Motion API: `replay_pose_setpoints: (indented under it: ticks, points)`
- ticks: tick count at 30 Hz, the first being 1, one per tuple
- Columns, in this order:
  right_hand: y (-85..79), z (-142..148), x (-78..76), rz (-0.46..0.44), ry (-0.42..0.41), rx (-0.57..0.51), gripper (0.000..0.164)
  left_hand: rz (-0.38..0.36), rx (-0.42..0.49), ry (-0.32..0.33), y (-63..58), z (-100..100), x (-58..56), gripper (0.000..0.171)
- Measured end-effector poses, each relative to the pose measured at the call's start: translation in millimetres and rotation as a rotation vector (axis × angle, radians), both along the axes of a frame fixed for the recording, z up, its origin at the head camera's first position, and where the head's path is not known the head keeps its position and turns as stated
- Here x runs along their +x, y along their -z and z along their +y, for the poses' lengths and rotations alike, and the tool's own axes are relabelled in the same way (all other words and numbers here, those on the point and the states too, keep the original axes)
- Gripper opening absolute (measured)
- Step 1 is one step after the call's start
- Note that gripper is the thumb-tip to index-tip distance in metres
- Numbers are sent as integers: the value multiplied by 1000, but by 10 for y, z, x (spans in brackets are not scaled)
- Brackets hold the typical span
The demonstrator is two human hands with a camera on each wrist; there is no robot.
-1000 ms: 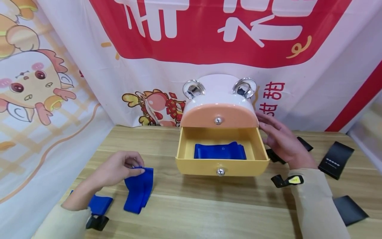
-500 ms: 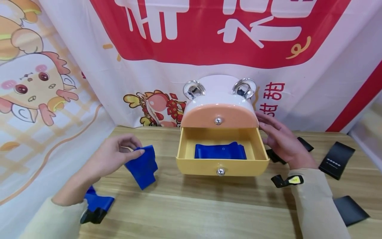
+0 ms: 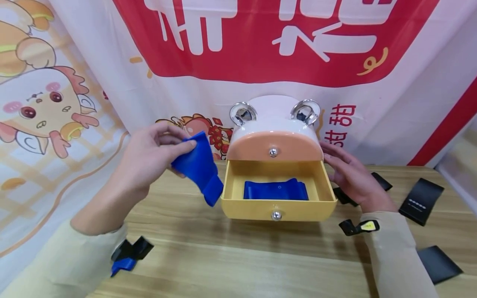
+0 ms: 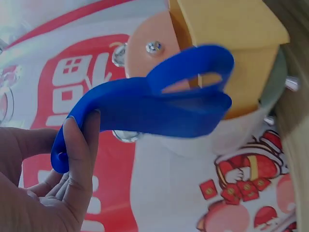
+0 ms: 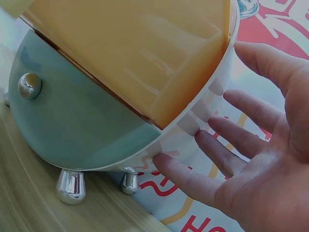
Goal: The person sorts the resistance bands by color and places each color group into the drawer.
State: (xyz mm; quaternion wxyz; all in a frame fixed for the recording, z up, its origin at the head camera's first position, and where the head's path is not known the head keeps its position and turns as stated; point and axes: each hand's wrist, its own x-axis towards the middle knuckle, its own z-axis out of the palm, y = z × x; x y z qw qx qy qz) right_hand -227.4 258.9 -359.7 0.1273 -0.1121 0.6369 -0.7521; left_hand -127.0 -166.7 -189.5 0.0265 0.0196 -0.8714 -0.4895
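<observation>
My left hand (image 3: pixel 143 155) pinches one end of a folded blue band (image 3: pixel 201 167), raised beside the left wall of the pulled-out yellow drawer (image 3: pixel 277 210). In the left wrist view the band's (image 4: pixel 145 106) far end forms an open loop. Another folded blue band (image 3: pixel 275 190) lies inside that drawer. The small rounded cabinet (image 3: pixel 275 111) is white with a peach upper drawer (image 3: pixel 257 145). At its right side is my right hand (image 3: pixel 352 182); in the right wrist view its spread fingertips (image 5: pixel 166 162) touch the side wall, with no curl around it.
More blue material (image 3: pixel 124 265) lies on the table under my left wrist, partly hidden. Black flat pieces (image 3: pixel 421 200) lie at the right of the wooden table (image 3: pixel 238 256). Behind the cabinet hangs a printed cloth (image 3: pixel 186 95). A green lower drawer (image 5: pixel 77 111) is shut.
My left hand has lifted the blue band up off the table and carried it forward and rightward to the drawer's left side. My right hand stays at the cabinet.
</observation>
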Motion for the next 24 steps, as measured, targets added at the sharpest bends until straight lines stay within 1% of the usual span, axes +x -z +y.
replay_pose_setpoints:
  ticks: [3,5,7,10,14,18,21,24]
  points:
    - [6,14,-5,-4,3,2,59,-6,36,8,-145,160,-53,38]
    - [6,18,-10,-6,2,1,59,-3,64,3,-219,266,-75,37]
    - [4,19,-15,-5,-1,2,58,8,101,3,-267,376,-97,36]
    - [-2,24,-14,-10,1,-2,58,9,166,24,-285,550,-141,32]
    - [-7,36,-10,-14,15,0,58,-19,256,69,-217,822,-200,26]
    - [7,26,-20,-19,21,4,59,-46,310,99,-88,1115,-226,20]
    - [15,18,-30,-20,20,7,59,-36,332,105,13,1327,-240,17]
    - [10,24,-31,-8,19,24,59,-15,344,93,101,1534,-260,15]
